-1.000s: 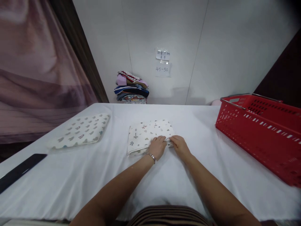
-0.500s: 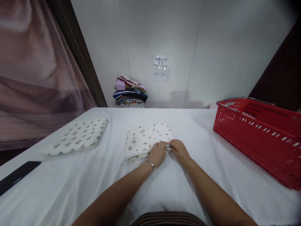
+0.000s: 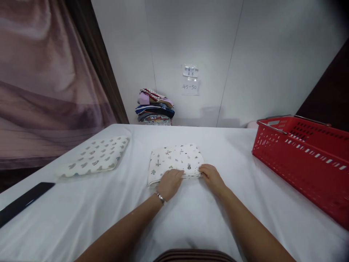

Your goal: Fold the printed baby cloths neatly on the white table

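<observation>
A white folded cloth [image 3: 177, 158] with small plant and animal prints lies flat in the middle of the table. My left hand [image 3: 170, 183], with a bracelet at its wrist, grips the front edge left of the middle; its fingers rest on top and its thumb is hidden. At the front right corner, my right hand [image 3: 213, 178] has the cloth's layers pinched between thumb and fingers. Over to the left lies another folded white cloth [image 3: 99, 154], patterned with grey cloud-like shapes, with neither hand touching it.
A red perforated basket [image 3: 297, 156] with metal handles stands at the right. A flat black object [image 3: 24, 202] lies by the left edge. Behind the white-covered table [image 3: 207, 225] is a stack of folded fabrics [image 3: 155, 109]. Handwritten papers [image 3: 191, 87] hang on the wall; a pinkish curtain [image 3: 40, 72] hangs left.
My left hand has slid left along the front edge of the cloth, away from my right hand. My right hand stays at the corner. The front edge between them now lies straighter.
</observation>
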`<state>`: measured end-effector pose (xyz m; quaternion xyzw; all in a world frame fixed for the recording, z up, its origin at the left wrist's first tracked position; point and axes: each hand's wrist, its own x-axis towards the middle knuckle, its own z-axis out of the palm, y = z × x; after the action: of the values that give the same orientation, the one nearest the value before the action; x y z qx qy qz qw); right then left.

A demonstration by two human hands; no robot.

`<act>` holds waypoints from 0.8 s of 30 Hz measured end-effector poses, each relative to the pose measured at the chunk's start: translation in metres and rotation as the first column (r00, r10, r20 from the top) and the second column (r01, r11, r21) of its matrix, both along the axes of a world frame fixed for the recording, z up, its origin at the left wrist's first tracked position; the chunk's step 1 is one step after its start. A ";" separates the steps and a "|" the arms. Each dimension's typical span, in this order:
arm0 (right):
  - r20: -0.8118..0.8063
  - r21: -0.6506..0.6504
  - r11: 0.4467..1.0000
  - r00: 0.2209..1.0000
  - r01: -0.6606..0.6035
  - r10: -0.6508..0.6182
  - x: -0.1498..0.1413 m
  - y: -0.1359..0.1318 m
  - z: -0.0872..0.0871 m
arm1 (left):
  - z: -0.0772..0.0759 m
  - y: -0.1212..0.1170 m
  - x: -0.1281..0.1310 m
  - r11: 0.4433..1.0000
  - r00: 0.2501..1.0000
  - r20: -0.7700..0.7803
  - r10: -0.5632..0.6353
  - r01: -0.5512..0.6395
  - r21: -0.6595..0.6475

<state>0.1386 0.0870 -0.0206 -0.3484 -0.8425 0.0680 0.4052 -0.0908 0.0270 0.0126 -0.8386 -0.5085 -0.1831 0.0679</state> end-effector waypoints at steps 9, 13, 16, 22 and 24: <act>0.036 -0.068 0.998 0.999 -0.015 0.018 0.006 -0.003 0.000 | -0.005 -0.046 -0.091 0.966 0.965 0.083 0.250 -0.255 0.052; 0.041 -0.096 0.995 0.999 -0.011 0.015 0.010 -0.002 -0.006 | -0.011 -0.068 -0.110 0.935 0.918 0.185 0.351 -0.353 -0.024; 0.030 -0.071 0.997 0.999 0.019 -0.017 0.008 -0.005 -0.004 | -0.010 -0.073 -0.111 0.915 0.868 0.310 0.388 -0.404 -0.013; 0.054 0.047 0.996 0.996 -0.076 0.073 -0.021 -0.013 0.018 | -0.002 -0.059 -0.092 0.951 0.893 0.353 0.279 -0.308 0.027; 0.092 0.032 0.992 0.989 -0.121 0.118 -0.036 -0.017 0.026 | -0.001 -0.051 -0.086 0.964 0.919 0.308 0.244 -0.264 0.024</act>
<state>0.1027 0.0704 0.0051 -0.2924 -0.8803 0.0606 0.3687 -0.1764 -0.0240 0.0116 -0.7249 -0.6112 -0.3153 0.0396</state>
